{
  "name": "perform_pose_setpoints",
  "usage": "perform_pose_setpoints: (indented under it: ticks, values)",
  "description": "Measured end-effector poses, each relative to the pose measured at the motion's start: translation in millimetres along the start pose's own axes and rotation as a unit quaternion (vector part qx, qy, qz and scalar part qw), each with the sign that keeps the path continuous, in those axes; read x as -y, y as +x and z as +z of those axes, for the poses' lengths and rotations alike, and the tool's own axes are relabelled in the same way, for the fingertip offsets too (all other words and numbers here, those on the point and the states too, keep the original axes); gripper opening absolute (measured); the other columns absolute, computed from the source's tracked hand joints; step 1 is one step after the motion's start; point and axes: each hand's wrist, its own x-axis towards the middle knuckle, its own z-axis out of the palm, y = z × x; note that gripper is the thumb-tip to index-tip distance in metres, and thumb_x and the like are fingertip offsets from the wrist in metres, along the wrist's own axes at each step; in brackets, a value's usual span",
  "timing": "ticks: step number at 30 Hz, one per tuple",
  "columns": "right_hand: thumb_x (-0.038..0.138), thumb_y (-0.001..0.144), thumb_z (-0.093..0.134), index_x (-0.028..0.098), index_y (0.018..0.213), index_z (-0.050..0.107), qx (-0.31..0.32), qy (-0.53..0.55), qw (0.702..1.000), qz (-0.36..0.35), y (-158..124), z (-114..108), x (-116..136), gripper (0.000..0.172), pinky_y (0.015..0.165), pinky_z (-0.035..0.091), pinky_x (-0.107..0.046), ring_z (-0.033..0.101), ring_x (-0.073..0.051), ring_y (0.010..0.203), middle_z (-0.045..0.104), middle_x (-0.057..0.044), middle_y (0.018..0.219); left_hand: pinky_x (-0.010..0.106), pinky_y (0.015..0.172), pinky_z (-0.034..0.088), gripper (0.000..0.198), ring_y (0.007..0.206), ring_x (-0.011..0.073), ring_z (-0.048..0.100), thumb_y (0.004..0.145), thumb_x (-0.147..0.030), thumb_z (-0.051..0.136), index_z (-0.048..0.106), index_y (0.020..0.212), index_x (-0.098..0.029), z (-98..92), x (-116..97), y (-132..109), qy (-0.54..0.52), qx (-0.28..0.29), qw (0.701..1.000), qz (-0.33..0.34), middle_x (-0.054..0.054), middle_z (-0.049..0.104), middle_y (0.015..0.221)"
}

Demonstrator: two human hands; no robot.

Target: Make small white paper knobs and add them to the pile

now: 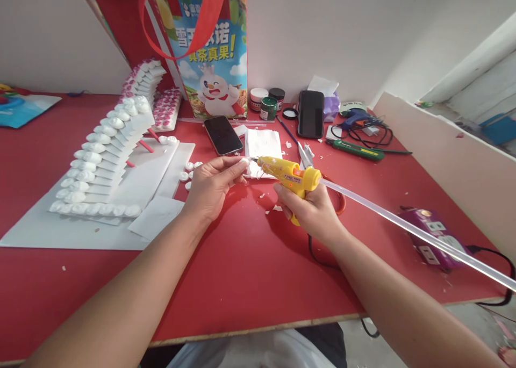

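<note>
My right hand (310, 207) grips a yellow hot glue gun (288, 173), its nozzle pointing left. A long clear glue stick (387, 215) runs out of the gun's back towards the lower right. At the nozzle tip, my left hand (215, 182) pinches a small white piece (246, 163), mostly hidden by the fingers; it looks like the rounded white pieces nearby. Several of those loose white pieces (184, 175) lie left of my left hand. Farther left, a curved white model (116, 148) with rows of white rounded pieces stands on a white board (28, 231).
Behind my hands lie a phone (223, 135), white paper (264, 144) and scissors (305, 156). Paint jars (268, 108) and a printed bag (213, 51) stand at the back. To the right are a green-handled tool (357, 150), cables and a purple power strip (433, 236).
</note>
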Motion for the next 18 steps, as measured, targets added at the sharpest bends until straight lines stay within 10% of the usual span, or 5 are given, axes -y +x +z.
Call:
perform_pose_setpoints:
  ticks: [18]
  values:
    - [0.042,0.094,0.062,0.021,0.063,0.048,0.025,0.008,1.0,-0.015,-1.3,-0.3,0.7,0.041,0.049,0.032,-0.029,0.042,-0.01,0.048,0.046,0.003,0.052,0.028,0.069,0.051,0.03,0.063,0.01,0.061,0.058,-0.028,0.095,0.08,0.079,-0.015,2.0,-2.0,-1.4,0.002,0.007,1.0,-0.015,0.003,0.073,0.074]
